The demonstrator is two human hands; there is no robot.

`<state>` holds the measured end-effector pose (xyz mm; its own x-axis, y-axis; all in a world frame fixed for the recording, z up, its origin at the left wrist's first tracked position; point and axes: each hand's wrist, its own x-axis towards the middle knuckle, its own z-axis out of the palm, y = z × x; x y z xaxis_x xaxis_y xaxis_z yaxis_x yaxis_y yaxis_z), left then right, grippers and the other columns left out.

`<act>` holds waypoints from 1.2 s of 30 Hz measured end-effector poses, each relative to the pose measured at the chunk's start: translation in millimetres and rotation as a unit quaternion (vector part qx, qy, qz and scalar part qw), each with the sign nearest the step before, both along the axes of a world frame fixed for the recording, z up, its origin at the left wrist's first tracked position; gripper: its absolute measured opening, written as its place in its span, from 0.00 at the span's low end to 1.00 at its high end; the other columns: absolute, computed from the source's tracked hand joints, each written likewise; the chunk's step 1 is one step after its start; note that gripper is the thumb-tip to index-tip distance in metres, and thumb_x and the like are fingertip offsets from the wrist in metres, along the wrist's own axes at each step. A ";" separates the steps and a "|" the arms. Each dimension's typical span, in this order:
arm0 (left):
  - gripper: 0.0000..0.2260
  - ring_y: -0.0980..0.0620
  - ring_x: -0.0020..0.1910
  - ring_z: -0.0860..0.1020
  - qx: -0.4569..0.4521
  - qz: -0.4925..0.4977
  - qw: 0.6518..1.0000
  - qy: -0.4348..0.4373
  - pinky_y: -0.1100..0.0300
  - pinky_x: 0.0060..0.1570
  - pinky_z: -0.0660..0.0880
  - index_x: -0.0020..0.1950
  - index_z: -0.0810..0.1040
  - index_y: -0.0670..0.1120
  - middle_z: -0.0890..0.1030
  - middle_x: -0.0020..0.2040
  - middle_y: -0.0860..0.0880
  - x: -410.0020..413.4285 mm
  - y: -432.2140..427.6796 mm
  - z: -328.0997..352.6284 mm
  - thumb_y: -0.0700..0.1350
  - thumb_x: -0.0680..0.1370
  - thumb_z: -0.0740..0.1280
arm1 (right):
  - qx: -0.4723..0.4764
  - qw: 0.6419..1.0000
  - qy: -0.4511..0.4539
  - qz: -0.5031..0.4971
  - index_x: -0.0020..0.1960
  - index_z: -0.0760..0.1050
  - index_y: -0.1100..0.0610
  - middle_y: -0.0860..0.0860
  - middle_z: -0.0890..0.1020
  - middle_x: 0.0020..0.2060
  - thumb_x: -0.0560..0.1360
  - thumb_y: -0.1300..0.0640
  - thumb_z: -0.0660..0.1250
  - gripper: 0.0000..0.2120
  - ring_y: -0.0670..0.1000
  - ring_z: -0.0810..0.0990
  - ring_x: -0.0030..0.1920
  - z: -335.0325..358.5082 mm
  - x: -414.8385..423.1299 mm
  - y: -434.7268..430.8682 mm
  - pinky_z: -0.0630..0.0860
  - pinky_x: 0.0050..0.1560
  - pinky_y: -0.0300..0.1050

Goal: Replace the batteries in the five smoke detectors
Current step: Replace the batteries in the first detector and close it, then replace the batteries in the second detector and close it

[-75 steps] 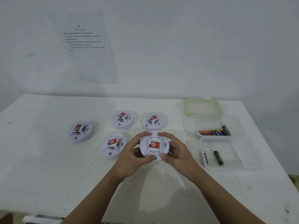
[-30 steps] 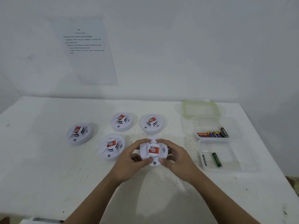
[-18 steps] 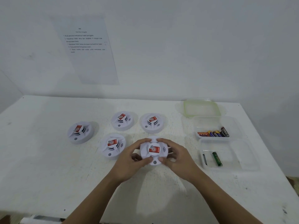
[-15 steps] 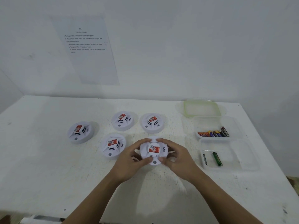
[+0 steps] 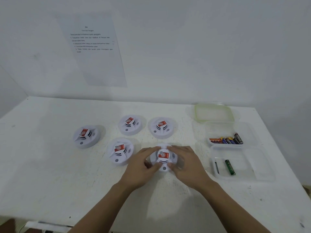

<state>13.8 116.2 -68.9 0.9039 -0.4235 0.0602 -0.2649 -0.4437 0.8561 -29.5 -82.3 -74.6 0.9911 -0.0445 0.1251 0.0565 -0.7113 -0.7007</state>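
Note:
Several white round smoke detectors with red labels are on the white table. The nearest detector (image 5: 163,158) rests on the table between my hands: my left hand (image 5: 142,167) grips its left rim and my right hand (image 5: 186,165) grips its right rim. Others sit at front left (image 5: 120,151), far left (image 5: 85,135), back middle (image 5: 130,124) and back right (image 5: 161,126). A clear container (image 5: 249,132) holds several batteries (image 5: 226,140). A nearer clear container (image 5: 257,165) holds a green battery (image 5: 230,167) and a dark one (image 5: 216,167).
A green-rimmed lid (image 5: 213,112) lies behind the containers near the wall. A printed sheet (image 5: 94,47) is stuck on the wall. The table's right edge (image 5: 289,165) runs just beyond the containers and its front edge lies below my forearms.
The detector in my hands has come down from slightly tilted and lifted to resting on the table. My fingers have shifted a little around its rim.

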 end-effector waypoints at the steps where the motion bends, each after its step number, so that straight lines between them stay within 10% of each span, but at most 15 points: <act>1: 0.21 0.66 0.55 0.78 0.004 0.002 1.000 0.007 0.71 0.46 0.77 0.65 0.71 0.68 0.79 0.60 0.64 1.0 -0.1 -1.0 0.50 0.77 0.73 | 0.001 1.000 0.010 0.000 0.71 0.73 0.48 0.42 0.78 0.65 0.75 0.50 0.73 0.26 0.43 0.71 0.65 0.0 0.7 0.7 0.65 0.67 0.38; 7: 0.21 0.65 0.41 0.78 0.015 0.014 0.999 0.024 0.69 0.42 0.75 0.65 0.71 0.66 0.80 0.59 0.63 3.0 -1.0 -6.3 0.52 0.77 0.73 | -0.016 0.999 0.035 -0.008 0.70 0.74 0.47 0.43 0.79 0.63 0.74 0.51 0.72 0.25 0.42 0.72 0.61 -1.1 5.2 5.1 0.62 0.59 0.27; 13: 0.22 0.71 0.54 0.72 0.078 -0.009 0.997 0.010 0.76 0.55 0.66 0.66 0.67 0.66 0.72 0.58 0.69 6.8 -0.4 4.2 0.53 0.77 0.72 | 0.078 0.995 0.055 -0.020 0.63 0.77 0.41 0.37 0.80 0.55 0.73 0.52 0.75 0.20 0.40 0.77 0.56 9.2 8.0 2.2 0.74 0.59 0.36; 16: 0.27 0.62 0.60 0.74 0.138 -0.074 0.988 -0.005 0.63 0.62 0.71 0.73 0.70 0.60 0.74 0.64 0.63 19.1 5.2 23.5 0.49 0.76 0.74 | 0.146 0.986 0.065 -0.052 0.63 0.78 0.46 0.38 0.80 0.55 0.75 0.52 0.73 0.17 0.38 0.78 0.54 19.6 14.0 -2.2 0.75 0.53 0.33; 21: 0.21 0.59 0.39 0.80 0.102 -0.039 0.994 -0.013 0.73 0.41 0.73 0.65 0.76 0.63 0.78 0.56 0.58 60.9 2.7 54.0 0.46 0.76 0.73 | 0.172 0.976 0.008 -0.131 0.61 0.78 0.51 0.46 0.83 0.51 0.80 0.55 0.68 0.11 0.40 0.80 0.49 30.0 41.5 -4.3 0.74 0.43 0.27; 32: 0.41 0.44 0.73 0.64 0.360 -0.069 0.919 -0.144 0.44 0.69 0.64 0.79 0.56 0.60 0.68 0.74 0.48 127.4 -42.7 30.1 0.70 0.71 0.68 | 0.059 0.980 0.140 -0.131 0.73 0.71 0.59 0.57 0.77 0.66 0.83 0.49 0.62 0.22 0.55 0.77 0.64 34.6 110.5 -16.2 0.69 0.62 0.44; 36: 0.38 0.43 0.70 0.66 0.414 -0.087 0.889 -0.176 0.45 0.63 0.63 0.78 0.58 0.59 0.70 0.70 0.47 132.4 -52.5 28.0 0.69 0.72 0.68 | 0.070 0.981 0.120 -0.136 0.46 0.79 0.68 0.63 0.82 0.43 0.80 0.54 0.67 0.15 0.62 0.79 0.44 32.1 119.3 -13.4 0.74 0.48 0.51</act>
<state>146.2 63.6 -40.8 0.8069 -0.5864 -0.0708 -0.5784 -0.8088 0.1063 89.8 -95.8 -42.6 0.9405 -0.3113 -0.1363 -0.3001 -0.5725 -0.7630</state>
